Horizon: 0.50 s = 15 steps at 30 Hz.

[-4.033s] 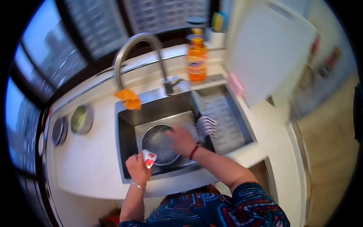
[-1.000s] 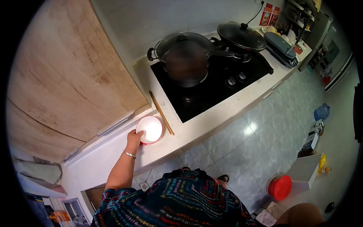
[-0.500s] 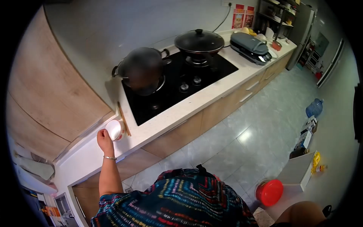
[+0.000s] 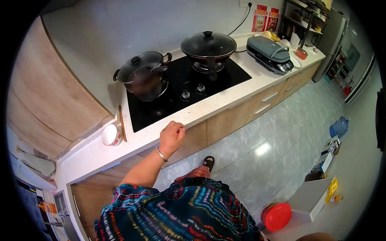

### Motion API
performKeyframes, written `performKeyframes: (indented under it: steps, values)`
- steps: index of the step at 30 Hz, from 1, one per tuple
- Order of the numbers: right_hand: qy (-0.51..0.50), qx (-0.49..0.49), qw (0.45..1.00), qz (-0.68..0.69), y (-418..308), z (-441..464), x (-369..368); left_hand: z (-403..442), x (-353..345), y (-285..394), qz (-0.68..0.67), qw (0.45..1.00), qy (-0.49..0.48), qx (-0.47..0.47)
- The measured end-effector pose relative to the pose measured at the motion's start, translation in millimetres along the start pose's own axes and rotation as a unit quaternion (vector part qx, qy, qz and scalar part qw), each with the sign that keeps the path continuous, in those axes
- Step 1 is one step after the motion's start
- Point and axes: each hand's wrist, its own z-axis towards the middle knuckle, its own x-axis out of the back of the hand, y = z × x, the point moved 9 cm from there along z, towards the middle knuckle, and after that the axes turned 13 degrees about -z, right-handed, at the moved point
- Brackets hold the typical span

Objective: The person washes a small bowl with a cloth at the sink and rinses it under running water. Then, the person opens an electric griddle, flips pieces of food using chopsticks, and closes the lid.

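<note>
My left hand [image 4: 172, 136], with a bracelet at the wrist, hangs over the front edge of the counter with its fingers curled and nothing visible in them. To its left, a white cup with a red pattern [image 4: 116, 140] stands on the counter. Beside the cup lie wooden chopsticks [image 4: 122, 123]. On the black stove [image 4: 169, 100] sits a pot with a glass lid [image 4: 140, 62]; a dark brownish blur covers its front. The right burner carries a lidded wok [image 4: 209, 46], its handle toward me. My right hand is out of view.
A grey electric griddle [image 4: 267, 54] stands right of the stove. Wooden cabinets [image 4: 68, 92] rise at left. On the floor are a red-lidded bucket [image 4: 276, 217], a blue water bottle [image 4: 339, 127] and a pale box [image 4: 309, 197]. A shelf rack [image 4: 305, 22] stands far right.
My left hand has let go of the cup and moved right, off the counter's edge. The cup stays by the chopsticks. The view has shifted slightly, and a foot now shows.
</note>
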Motion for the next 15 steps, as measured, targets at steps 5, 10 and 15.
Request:
performKeyframes:
  steps: [5, 10, 15]
  values:
    - [-0.005, 0.027, 1.0, -0.013, -3.5, 59.0, -8.6, 28.9, -54.4, 8.1, -0.04, 0.998, -0.039, 0.0]
    - [-0.022, 0.073, 0.997, -0.017, -17.7, 136.6, -27.3, 69.0, -100.1, -0.8, -0.068, 0.994, -0.084, 0.017]
    - [-0.039, 0.106, 0.993, -0.014, -26.6, 213.5, -51.5, 118.3, -132.4, -7.9, -0.093, 0.988, -0.126, 0.001]
